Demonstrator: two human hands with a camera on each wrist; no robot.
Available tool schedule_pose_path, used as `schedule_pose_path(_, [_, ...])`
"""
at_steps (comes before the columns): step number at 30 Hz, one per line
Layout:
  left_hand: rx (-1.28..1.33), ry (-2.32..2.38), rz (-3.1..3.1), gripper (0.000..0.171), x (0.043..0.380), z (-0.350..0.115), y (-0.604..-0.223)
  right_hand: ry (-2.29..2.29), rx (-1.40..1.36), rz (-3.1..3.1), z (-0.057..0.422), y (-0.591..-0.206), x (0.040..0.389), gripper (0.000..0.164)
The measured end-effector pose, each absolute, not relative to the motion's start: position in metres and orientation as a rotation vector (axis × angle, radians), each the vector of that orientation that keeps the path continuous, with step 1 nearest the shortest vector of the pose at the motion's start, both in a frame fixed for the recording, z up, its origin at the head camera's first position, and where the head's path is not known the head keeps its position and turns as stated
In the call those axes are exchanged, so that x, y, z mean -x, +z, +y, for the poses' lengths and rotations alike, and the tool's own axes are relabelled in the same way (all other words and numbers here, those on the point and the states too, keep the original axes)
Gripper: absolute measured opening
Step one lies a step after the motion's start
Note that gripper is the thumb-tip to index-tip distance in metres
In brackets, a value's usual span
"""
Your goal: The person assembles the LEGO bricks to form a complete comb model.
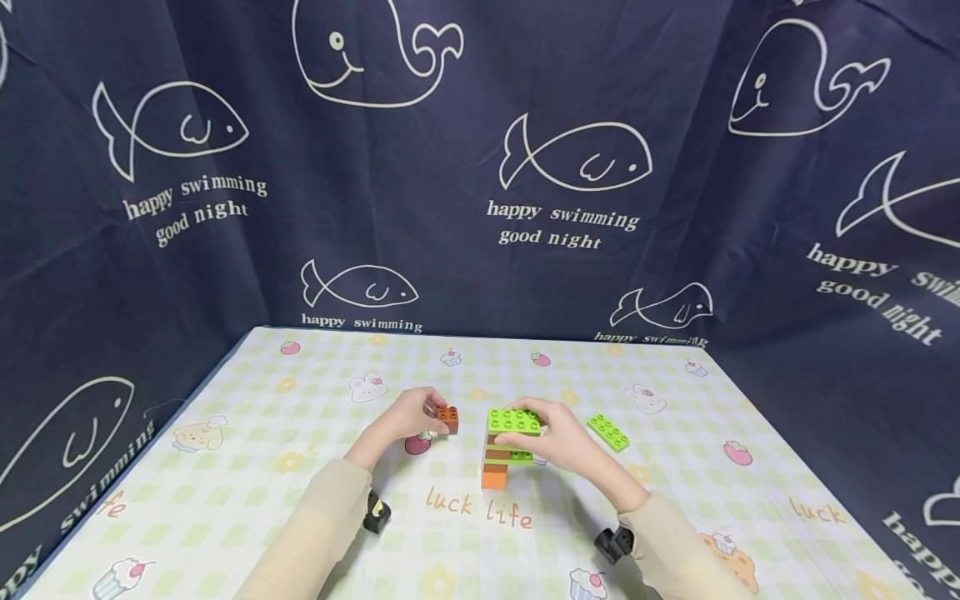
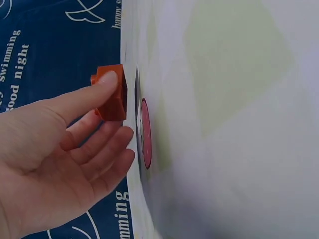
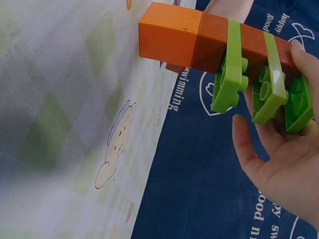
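My left hand (image 1: pixel 411 417) pinches a reddish-brown building brick (image 1: pixel 447 419) between thumb and fingers; in the left wrist view the brick (image 2: pixel 112 93) is held just off the tablecloth. To its right, my right hand (image 1: pixel 557 433) grips the upper part of a brick tower (image 1: pixel 493 476). An orange brick (image 3: pixel 168 34) forms the tower's base, with brown bricks and green plates alternating above it. The green plates (image 3: pixel 230 74) jut out to one side. In the head view a green plate (image 1: pixel 513 422) with studs tops the tower.
A loose green plate (image 1: pixel 608 432) lies on the table to the right of the tower, beyond my right hand. The table bears a checked, printed cloth (image 1: pixel 225 517). Dark blue curtains (image 1: pixel 465 167) with fish drawings enclose the back and sides.
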State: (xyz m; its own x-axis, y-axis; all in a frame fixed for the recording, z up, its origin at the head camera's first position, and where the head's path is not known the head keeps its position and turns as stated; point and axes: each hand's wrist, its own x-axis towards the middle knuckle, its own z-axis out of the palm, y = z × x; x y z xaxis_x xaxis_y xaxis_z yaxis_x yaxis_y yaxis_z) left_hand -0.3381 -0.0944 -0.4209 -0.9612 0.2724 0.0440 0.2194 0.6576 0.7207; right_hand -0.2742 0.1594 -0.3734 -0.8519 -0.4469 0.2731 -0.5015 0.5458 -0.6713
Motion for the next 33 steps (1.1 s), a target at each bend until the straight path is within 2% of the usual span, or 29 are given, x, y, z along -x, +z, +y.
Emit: schedule_pose_path(33, [-0.589,1.338,2.8,0.033,0.327,-0.085,-0.411,1.232,-0.833,-2.695,0.16,-0.375,0.275,0.046])
